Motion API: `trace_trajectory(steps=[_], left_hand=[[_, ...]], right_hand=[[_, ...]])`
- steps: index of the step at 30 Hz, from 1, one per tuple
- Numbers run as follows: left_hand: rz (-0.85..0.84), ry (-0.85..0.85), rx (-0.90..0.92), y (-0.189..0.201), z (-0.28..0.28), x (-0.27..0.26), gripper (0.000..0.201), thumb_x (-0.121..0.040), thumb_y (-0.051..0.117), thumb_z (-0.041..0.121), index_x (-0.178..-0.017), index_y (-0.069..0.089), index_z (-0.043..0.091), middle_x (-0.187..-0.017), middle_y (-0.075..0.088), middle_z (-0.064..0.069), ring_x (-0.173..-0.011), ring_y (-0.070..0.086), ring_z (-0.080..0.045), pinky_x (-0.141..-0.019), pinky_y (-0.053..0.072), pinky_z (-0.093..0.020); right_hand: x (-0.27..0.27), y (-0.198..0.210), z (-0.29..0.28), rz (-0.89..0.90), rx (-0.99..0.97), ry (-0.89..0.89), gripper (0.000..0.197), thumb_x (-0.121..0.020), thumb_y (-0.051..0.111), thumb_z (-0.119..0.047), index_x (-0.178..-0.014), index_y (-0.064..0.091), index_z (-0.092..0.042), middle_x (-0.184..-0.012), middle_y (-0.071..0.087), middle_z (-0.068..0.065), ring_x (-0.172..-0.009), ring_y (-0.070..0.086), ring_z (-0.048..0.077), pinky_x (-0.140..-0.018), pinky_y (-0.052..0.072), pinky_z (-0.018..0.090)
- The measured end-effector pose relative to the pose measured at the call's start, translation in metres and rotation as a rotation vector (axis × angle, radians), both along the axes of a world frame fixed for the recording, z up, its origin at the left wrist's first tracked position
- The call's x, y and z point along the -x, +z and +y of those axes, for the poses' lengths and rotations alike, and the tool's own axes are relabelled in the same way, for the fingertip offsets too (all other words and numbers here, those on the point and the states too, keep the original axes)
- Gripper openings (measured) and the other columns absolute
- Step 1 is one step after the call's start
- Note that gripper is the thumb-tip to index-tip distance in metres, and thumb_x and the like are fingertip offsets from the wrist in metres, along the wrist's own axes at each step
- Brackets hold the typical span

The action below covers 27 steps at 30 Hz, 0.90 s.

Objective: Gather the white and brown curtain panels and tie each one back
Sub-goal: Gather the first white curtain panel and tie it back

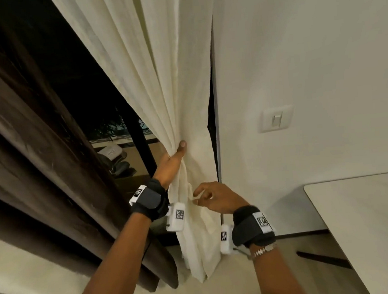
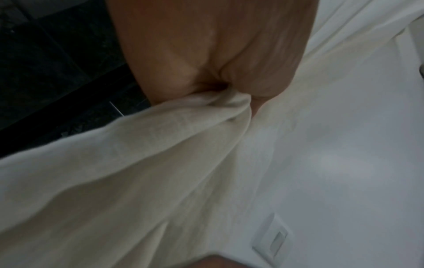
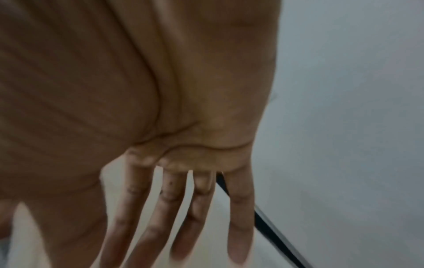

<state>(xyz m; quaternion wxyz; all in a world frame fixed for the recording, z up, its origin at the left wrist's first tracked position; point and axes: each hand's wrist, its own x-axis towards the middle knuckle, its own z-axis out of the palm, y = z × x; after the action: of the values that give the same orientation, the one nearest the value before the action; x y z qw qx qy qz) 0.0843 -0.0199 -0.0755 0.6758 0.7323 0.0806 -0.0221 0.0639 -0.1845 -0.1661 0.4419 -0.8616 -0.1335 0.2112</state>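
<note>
The white curtain (image 1: 160,80) hangs in the middle, drawn into a bunch at waist height. My left hand (image 1: 176,156) grips that bunch, thumb across its front; the left wrist view shows the cloth (image 2: 160,163) squeezed in the left hand (image 2: 218,54). Just below and to the right, my right hand (image 1: 199,196) is at a loose fold of the same panel. In the right wrist view its fingers (image 3: 199,217) are spread and fairly straight against white cloth (image 3: 114,172), holding nothing that I can make out. The brown curtain (image 1: 37,147) hangs loose on the left.
A dark window (image 1: 85,74) shows between the two panels. The white wall on the right carries a light switch (image 1: 276,118). A white table (image 1: 368,226) fills the lower right corner, with a dark strip (image 1: 322,258) on the floor by it.
</note>
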Motion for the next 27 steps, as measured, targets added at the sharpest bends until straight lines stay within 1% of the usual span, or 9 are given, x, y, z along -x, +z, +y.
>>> trace_trajectory(steps=[5,9,13,15,18,21,23,25,27], left_hand=[[0.042,-0.001,0.013,-0.017,-0.002,0.0,0.037,-0.109,0.053,0.045,-0.144,0.045,0.034,-0.12,0.065,0.012,-0.126,0.061,-0.025,-0.116,0.046,-0.047],[0.018,-0.009,-0.03,-0.019,-0.002,-0.004,0.046,-0.109,0.052,0.046,-0.152,0.041,0.032,-0.128,0.062,0.007,-0.129,0.058,-0.023,-0.12,0.042,-0.047],[0.037,-0.012,-0.035,-0.021,0.001,-0.006,0.05,-0.11,0.051,0.044,-0.156,0.04,0.027,-0.133,0.061,0.003,-0.134,0.058,-0.026,-0.122,0.041,-0.05],[0.033,-0.025,-0.03,-0.022,0.002,-0.006,0.04,-0.111,0.05,0.042,-0.149,0.042,0.032,-0.13,0.061,0.006,-0.131,0.058,-0.024,-0.12,0.043,-0.048],[0.024,-0.028,-0.014,-0.024,0.002,-0.009,0.032,-0.111,0.05,0.043,-0.141,0.042,0.037,-0.131,0.062,0.006,-0.134,0.058,-0.025,-0.122,0.041,-0.048],[0.044,-0.018,-0.011,-0.025,-0.001,-0.011,0.054,-0.109,0.051,0.048,-0.157,0.034,0.03,-0.138,0.059,0.003,-0.135,0.057,-0.027,-0.122,0.041,-0.05],[0.057,-0.012,-0.008,-0.026,-0.003,-0.012,0.06,-0.109,0.051,0.049,-0.161,0.03,0.028,-0.138,0.058,0.002,-0.134,0.057,-0.027,-0.121,0.042,-0.05],[0.067,-0.009,-0.006,-0.026,-0.003,-0.014,0.061,-0.108,0.052,0.051,-0.161,0.03,0.028,-0.14,0.058,0.001,-0.136,0.056,-0.028,-0.122,0.042,-0.051],[0.063,-0.017,-0.019,-0.025,-0.001,-0.014,0.062,-0.108,0.05,0.054,-0.161,0.032,0.028,-0.142,0.059,0.001,-0.136,0.057,-0.028,-0.121,0.042,-0.05]], right_hand=[[-0.007,-0.017,0.005,-0.143,-0.019,-0.092,0.056,-0.09,0.077,-0.053,-0.139,0.057,-0.036,-0.14,0.052,-0.002,-0.13,0.049,0.02,-0.113,0.043,0.039],[-0.009,-0.016,0.011,-0.165,-0.134,-0.092,0.019,-0.09,0.081,-0.041,-0.096,0.068,-0.029,-0.113,0.06,-0.002,-0.105,0.056,0.011,-0.096,0.042,0.027],[-0.012,-0.004,0.001,-0.1,-0.243,-0.1,0.021,-0.088,0.08,-0.022,-0.078,0.062,-0.024,-0.099,0.069,-0.005,-0.104,0.065,0.014,-0.098,0.047,0.032],[-0.012,0.001,-0.001,-0.074,-0.365,-0.14,0.021,-0.088,0.079,-0.013,-0.079,0.061,-0.02,-0.091,0.072,0.002,-0.095,0.067,0.013,-0.096,0.051,0.033],[-0.009,0.007,-0.008,0.007,-0.506,-0.149,0.03,-0.087,0.086,-0.018,-0.107,0.064,-0.015,-0.087,0.071,0.004,-0.086,0.066,0.011,-0.091,0.056,0.031],[-0.013,0.005,-0.013,0.091,-0.283,-0.024,0.048,-0.091,0.084,-0.026,-0.133,0.061,-0.022,-0.089,0.068,0.0,-0.088,0.065,0.013,-0.091,0.058,0.032],[-0.012,-0.002,-0.006,0.025,-0.187,-0.002,0.037,-0.093,0.081,-0.036,-0.126,0.067,-0.026,-0.083,0.061,-0.005,-0.081,0.059,0.011,-0.087,0.054,0.033],[-0.012,-0.007,0.001,-0.095,-0.169,-0.057,0.019,-0.094,0.079,-0.041,-0.099,0.073,-0.024,-0.079,0.054,-0.008,-0.077,0.053,0.013,-0.082,0.047,0.031],[-0.016,-0.01,-0.001,-0.146,-0.175,-0.109,0.025,-0.09,0.082,-0.043,-0.094,0.075,-0.019,-0.093,0.059,-0.007,-0.094,0.06,0.017,-0.093,0.047,0.033]])
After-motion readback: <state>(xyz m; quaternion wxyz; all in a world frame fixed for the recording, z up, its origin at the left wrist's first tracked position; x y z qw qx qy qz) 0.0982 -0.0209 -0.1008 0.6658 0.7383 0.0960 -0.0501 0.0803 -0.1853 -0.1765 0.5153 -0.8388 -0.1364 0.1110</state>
